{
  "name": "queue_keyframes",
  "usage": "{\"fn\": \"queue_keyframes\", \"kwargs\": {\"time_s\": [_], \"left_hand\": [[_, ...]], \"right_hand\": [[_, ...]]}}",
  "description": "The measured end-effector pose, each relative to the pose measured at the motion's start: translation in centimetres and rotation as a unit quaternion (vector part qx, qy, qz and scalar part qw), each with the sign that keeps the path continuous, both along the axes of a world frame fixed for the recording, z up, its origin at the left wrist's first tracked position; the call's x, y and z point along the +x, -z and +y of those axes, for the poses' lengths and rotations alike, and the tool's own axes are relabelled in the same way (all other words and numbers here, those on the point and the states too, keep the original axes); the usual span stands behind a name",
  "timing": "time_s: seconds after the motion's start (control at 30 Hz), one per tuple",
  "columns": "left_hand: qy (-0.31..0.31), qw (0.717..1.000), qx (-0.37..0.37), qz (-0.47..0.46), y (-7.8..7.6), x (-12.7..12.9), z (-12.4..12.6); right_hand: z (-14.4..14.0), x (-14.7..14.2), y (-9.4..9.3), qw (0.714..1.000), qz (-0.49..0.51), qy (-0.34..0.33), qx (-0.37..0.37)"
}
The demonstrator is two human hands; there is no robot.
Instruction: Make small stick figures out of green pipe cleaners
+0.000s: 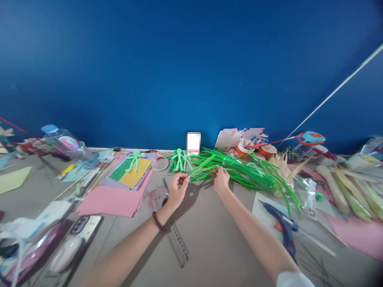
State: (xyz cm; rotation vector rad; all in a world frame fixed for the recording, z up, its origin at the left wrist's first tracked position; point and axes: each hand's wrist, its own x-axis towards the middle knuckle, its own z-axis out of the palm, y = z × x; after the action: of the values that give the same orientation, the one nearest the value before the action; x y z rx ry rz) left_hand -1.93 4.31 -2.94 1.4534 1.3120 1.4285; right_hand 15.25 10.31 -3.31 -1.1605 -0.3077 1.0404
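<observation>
My left hand [177,190], with a dark bead bracelet at the wrist, pinches the end of a bright green pipe cleaner [200,173]. It slants up to the right, toward the pile. My right hand [221,180] is closed by fingertips on the green strands at the near edge of a large bundle of green pipe cleaners [239,172], partly in clear plastic. Just beyond my left hand stand light green pipe-cleaner figures [180,159], close together. A similar green figure [134,160] lies on coloured sheets to the left.
A clear ruler [179,245] and a pen lie under my left forearm. Pink paper [110,199], a phone [85,235] and a bottle [66,141] are on the left. To the right lies a glue gun [281,227]. A bright screen [194,142] leans against the blue wall [191,71].
</observation>
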Motion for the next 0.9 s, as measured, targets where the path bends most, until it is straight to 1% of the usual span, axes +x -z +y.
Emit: {"fn": "queue_keyframes", "kwargs": {"time_s": [0.2, 0.33, 0.47, 0.73, 0.9], "left_hand": [[0.000, 0.999, 0.039, 0.037, -0.21, 0.16, -0.26], [0.012, 0.995, 0.071, 0.074, -0.36, 0.31, -0.42], [0.032, 0.991, 0.090, 0.089, -0.22, 0.28, -0.47], [0.032, 0.990, 0.098, 0.096, -0.46, 0.31, -0.58], [0.035, 0.990, 0.096, 0.095, -0.43, 0.32, -0.56]], "right_hand": [[0.27, 0.08, 0.51, 1.000, 0.002, -0.006, 0.012], [0.40, 0.05, 0.62, 1.000, 0.017, 0.006, 0.010], [0.54, 0.15, 0.49, 0.999, 0.032, 0.017, 0.006], [0.54, 0.31, 0.27, 1.000, 0.024, 0.017, 0.000], [-0.22, -0.32, 0.08, 1.000, -0.004, -0.005, 0.007]]}}
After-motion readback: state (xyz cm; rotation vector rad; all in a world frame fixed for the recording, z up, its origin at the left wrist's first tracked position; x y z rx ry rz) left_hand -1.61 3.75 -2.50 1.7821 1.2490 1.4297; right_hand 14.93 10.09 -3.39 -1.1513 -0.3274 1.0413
